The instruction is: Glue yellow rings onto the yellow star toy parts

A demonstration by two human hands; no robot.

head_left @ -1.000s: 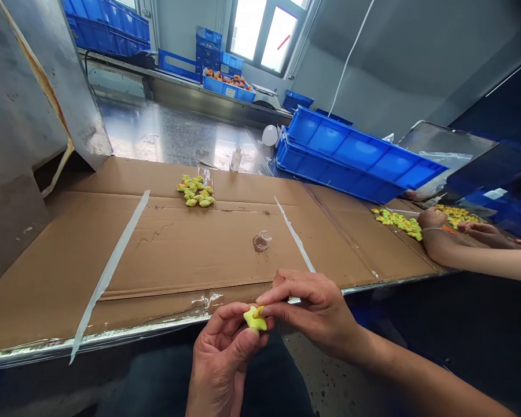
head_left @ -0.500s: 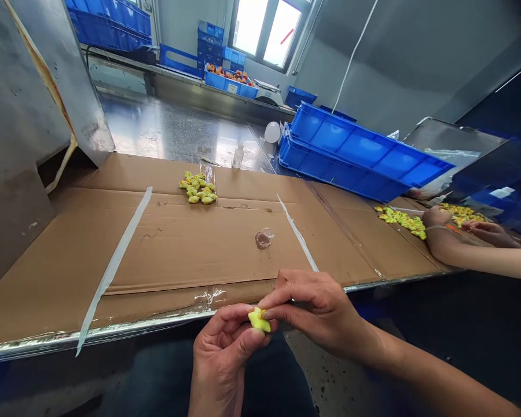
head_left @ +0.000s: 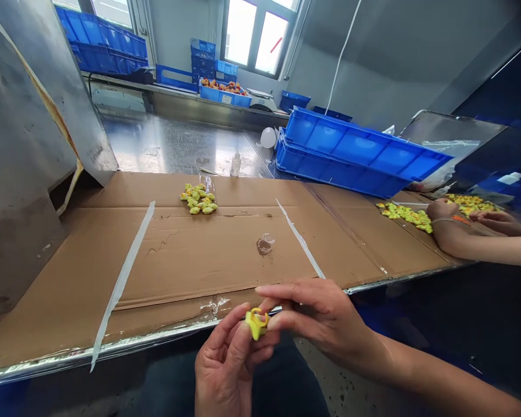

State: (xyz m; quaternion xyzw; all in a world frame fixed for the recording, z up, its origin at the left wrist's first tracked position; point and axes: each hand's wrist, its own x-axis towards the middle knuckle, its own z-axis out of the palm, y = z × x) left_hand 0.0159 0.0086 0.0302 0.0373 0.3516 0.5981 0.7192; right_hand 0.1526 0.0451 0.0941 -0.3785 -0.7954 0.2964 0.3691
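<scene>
Between the thumb and fingers of my left hand is a small yellow toy piece, pale yellow with a pointed lower end. A curved orange-yellow band, like an open ring, stands on its upper side. My right hand meets the piece from the right, its thumb tip at the band's edge. Its index finger stretches out above, and the other fingertips are partly hidden behind the piece. Both hands are just off the front edge of the cardboard-covered table.
Several similar yellow pieces lie in a pile at the back. A small clear cup and a clear bottle stand on the table. Blue crates are stacked at right, where another person's arms reach over more yellow pieces.
The yellow piece has turned in my left hand, and its curved band now shows. My right index finger has lifted and straightened away from it. The view has tilted slightly upward.
</scene>
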